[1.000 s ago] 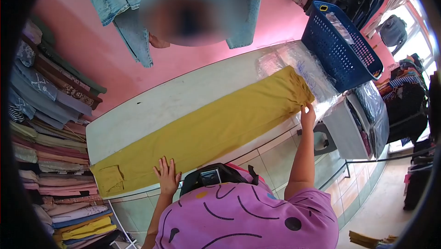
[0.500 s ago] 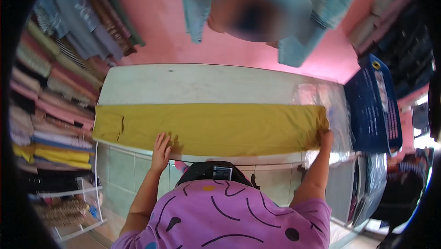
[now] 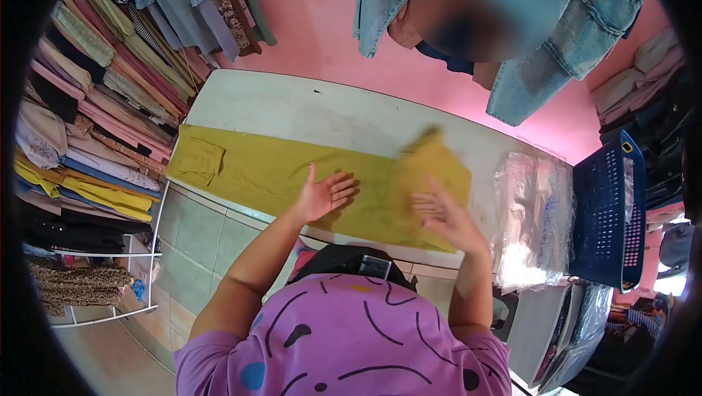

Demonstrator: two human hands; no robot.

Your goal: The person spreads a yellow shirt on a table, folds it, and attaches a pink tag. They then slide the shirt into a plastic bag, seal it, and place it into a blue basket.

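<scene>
Mustard-yellow trousers (image 3: pixel 292 169), folded lengthwise into a long strip, lie along the white table. A back pocket shows at their left end, and the right end is folded back over the strip, its upper corner smeared by motion. My left hand (image 3: pixel 325 195) hovers over the middle of the cloth, palm turned inward and fingers spread. Close over the folded end is my right hand (image 3: pixel 442 217), slightly blurred, its fingers apart and nothing gripped in them.
Clear plastic packaging (image 3: pixel 534 213) lies at the right of the white table (image 3: pixel 292 100), beside a blue basket (image 3: pixel 610 209). Stacked clothes (image 3: pixel 102 133) fill a rack on the left. Denim garments (image 3: pixel 541 74) hang against the pink wall.
My right hand has let go of the trousers' right end, which is now folded leftward. My left hand has lifted and turned its palm inward. The view has tilted.
</scene>
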